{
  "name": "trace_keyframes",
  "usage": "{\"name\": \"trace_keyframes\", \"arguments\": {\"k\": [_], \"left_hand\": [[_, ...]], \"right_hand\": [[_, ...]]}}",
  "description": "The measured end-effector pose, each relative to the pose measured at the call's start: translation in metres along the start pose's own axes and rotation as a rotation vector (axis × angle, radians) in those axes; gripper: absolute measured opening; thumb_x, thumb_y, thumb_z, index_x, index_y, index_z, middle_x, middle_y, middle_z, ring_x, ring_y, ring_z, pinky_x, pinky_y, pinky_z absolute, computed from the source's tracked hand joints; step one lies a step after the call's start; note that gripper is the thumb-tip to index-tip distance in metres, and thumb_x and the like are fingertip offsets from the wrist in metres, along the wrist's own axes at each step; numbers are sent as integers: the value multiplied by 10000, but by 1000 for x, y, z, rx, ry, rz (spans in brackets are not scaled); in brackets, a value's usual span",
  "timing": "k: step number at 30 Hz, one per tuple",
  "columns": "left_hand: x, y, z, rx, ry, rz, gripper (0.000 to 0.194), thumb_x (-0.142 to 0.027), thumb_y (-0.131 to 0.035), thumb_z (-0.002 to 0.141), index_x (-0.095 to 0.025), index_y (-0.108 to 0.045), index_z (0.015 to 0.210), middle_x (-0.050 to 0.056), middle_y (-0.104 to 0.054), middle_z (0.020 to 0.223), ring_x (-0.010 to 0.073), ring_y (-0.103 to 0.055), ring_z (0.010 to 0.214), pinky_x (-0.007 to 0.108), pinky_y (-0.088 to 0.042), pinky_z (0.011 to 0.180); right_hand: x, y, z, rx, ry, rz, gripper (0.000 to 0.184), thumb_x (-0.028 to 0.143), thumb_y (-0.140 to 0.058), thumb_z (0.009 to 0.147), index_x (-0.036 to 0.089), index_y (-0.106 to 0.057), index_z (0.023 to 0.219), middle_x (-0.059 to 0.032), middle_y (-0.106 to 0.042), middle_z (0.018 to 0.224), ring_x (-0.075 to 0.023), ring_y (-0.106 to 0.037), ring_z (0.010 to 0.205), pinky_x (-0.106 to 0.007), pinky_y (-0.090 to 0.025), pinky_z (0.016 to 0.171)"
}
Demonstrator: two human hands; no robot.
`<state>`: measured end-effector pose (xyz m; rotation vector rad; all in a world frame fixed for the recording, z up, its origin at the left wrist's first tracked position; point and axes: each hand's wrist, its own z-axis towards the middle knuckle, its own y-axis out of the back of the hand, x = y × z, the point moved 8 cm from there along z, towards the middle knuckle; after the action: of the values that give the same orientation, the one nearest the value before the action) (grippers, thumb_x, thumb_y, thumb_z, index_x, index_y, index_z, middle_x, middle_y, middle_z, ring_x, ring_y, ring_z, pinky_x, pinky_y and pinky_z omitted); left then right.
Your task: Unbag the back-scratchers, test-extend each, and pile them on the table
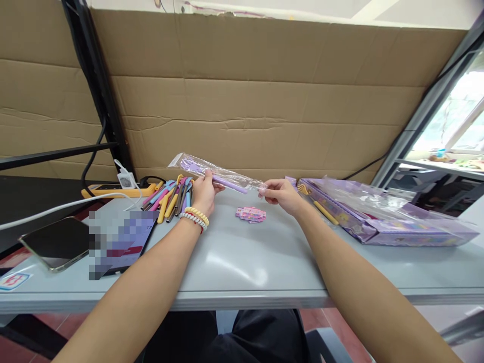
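Note:
A purple pen-like stick with a wider shaped head (234,185) lies inside a long clear plastic sleeve (223,171), held slantwise above the table. My left hand (204,194) is closed around the stick and sleeve near the middle. At the sleeve's right end, my right hand (280,194) pinches the clear film between thumb and fingers. Below the hands, a small pile of pink printed cards or stickers (251,215) rests on the table. Just left of my left hand lies a bunch of similar sticks (172,196) in yellow, purple, blue, pink and dark colours.
A purple printed box (408,237) with clear film over it stands at right, a yellow stick (325,212) beside it. Two phones, one dark (60,242) and one lit (130,242), lie left near a white charger (126,177) and yellow power strip (113,189). Cardboard (249,96) walls the back.

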<state>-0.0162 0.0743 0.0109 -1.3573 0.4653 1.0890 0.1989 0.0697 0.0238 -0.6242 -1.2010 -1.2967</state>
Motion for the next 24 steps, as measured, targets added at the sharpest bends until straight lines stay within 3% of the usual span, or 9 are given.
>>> {"name": "trace_keyframes", "arguments": {"k": [9,15,24], "left_hand": [[5,-10,-6,66,52,14,191,-274,-517,889,-156,-465,748,-48,-547,530,66,-559,472,295,-548,688],[7,-14,-10,107,105,12,168,-208,-495,900,-156,-455,746,-24,-583,590,84,-602,521,292,-552,665],[11,-20,-15,196,159,-6,161,-211,-582,844,-153,-451,769,-4,-605,646,133,-652,583,349,-555,717]], "right_hand": [[6,-18,-2,55,20,-58,391,389,-763,572,122,-711,853,12,-532,568,-64,-353,480,-238,-280,462],[14,-15,-3,-29,70,-177,381,377,-776,551,141,-742,848,20,-525,538,-83,-407,500,-244,-331,487],[14,-3,-2,-100,86,-260,334,399,-707,649,129,-735,843,-8,-564,575,-92,-441,487,-257,-368,493]]}}
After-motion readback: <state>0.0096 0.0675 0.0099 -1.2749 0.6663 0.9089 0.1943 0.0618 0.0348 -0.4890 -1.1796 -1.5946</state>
